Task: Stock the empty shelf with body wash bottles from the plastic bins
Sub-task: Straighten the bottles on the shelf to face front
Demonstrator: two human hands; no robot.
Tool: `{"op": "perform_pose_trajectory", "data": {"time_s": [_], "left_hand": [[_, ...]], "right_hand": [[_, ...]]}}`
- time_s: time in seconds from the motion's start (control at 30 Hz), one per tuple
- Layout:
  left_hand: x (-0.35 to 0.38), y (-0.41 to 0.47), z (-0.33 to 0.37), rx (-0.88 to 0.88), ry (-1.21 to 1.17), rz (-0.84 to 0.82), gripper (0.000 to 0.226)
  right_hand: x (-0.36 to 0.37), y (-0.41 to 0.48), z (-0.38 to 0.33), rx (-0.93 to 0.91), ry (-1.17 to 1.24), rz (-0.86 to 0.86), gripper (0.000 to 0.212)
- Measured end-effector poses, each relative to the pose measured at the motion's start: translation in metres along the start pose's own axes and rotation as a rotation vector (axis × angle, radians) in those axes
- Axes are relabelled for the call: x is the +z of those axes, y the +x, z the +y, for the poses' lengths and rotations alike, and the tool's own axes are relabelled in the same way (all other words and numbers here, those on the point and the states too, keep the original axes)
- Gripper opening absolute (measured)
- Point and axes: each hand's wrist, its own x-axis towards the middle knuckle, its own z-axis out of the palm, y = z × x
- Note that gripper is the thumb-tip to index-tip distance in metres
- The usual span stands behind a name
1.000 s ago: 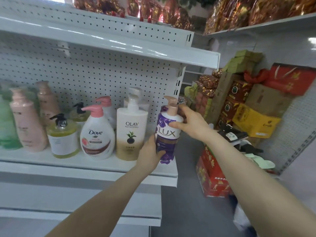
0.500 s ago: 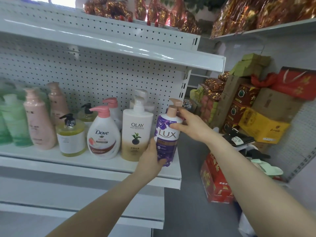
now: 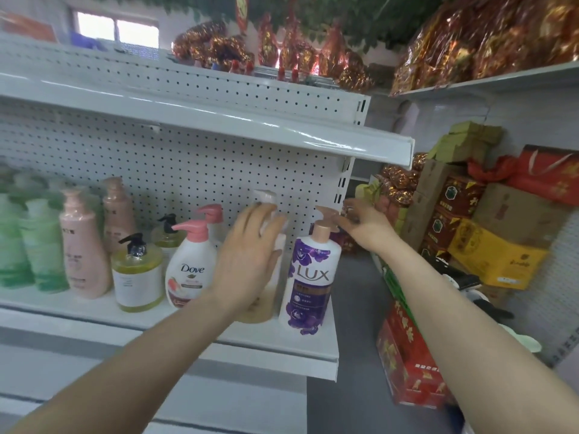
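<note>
Fingers (image 3: 340,219) of the right hand (image 3: 365,225), loosely spread, have released the Lux bottle (image 3: 308,277), now stocked on the shelf (image 3: 282,355) just below them, while the left hand (image 3: 247,258) rests flat on the neighbouring white bottle (image 3: 261,308).

Soft, even daylight; the small window (image 3: 116,29) up behind the shelving is blown out white and seems the main source, though I can't be sure. Glare streaks the glossy white metal shelf lip (image 3: 313,134) overhead. Shadows are faint. My left hand (image 3: 247,261) is smeared by motion, the green plastic bottles (image 3: 34,245) far left look soft, and straight edges bow toward the borders.
</note>
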Motion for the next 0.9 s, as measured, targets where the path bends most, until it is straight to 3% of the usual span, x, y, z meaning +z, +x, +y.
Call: {"op": "perform_pose_trajectory", "data": {"time_s": [0.1, 0.2, 0.37, 0.57, 0.9], "left_hand": [[0.002, 0.015, -0.016, -0.001, 0.099, -0.094, 0.078], [0.007, 0.016, -0.024, -0.017, 0.082, -0.144, 0.082], [0.010, 0.014, -0.029, -0.040, -0.023, -0.156, 0.075], [0.012, 0.011, -0.030, -0.020, -0.034, -0.136, 0.075], [0.009, 0.010, -0.030, 0.004, -0.064, -0.152, 0.075]], "right_hand": [[0.015, 0.016, -0.001, 0.075, -0.040, -0.123, 0.062], [0.026, 0.024, 0.002, 0.127, 0.044, -0.169, 0.055], [0.031, 0.029, 0.006, 0.022, 0.085, -0.172, 0.035], [0.047, 0.051, 0.029, -0.074, 0.093, -0.270, 0.039], [0.037, 0.036, 0.011, -0.033, 0.121, -0.196, 0.042]]}}
